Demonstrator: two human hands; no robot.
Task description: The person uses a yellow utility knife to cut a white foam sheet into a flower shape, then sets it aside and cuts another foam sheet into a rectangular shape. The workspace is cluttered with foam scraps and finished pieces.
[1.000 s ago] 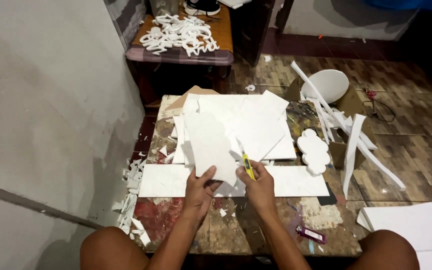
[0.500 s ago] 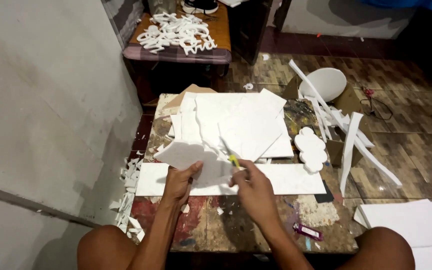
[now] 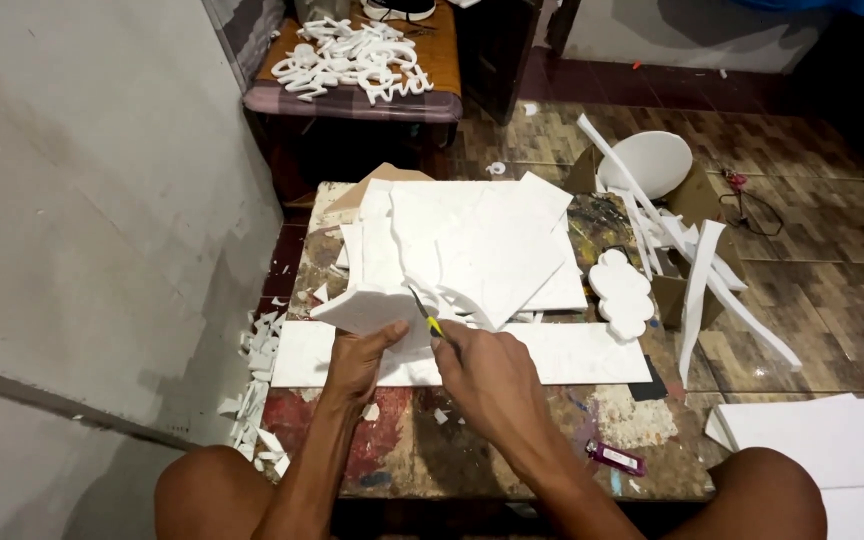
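Observation:
My left hand (image 3: 360,358) grips a flat white foam piece (image 3: 364,306) by its near edge, holding it just above the low table. My right hand (image 3: 482,372) holds a small yellow-handled cutter (image 3: 425,313), its blade touching the foam piece's right edge. Under both hands lies a long white foam strip (image 3: 572,352) across the table. A stack of large white foam sheets (image 3: 482,240) sits just behind.
The paint-stained table (image 3: 432,440) carries a purple marker (image 3: 617,458) near its front right and a scalloped foam cutout (image 3: 622,292) at the right. Foam scraps (image 3: 257,370) litter the floor left, foam strips (image 3: 697,270) right. A far table (image 3: 352,55) holds foam letters.
The foam piece was turned and shifted leftward in my left hand. My right hand with the cutter moved a little to the right edge of the piece.

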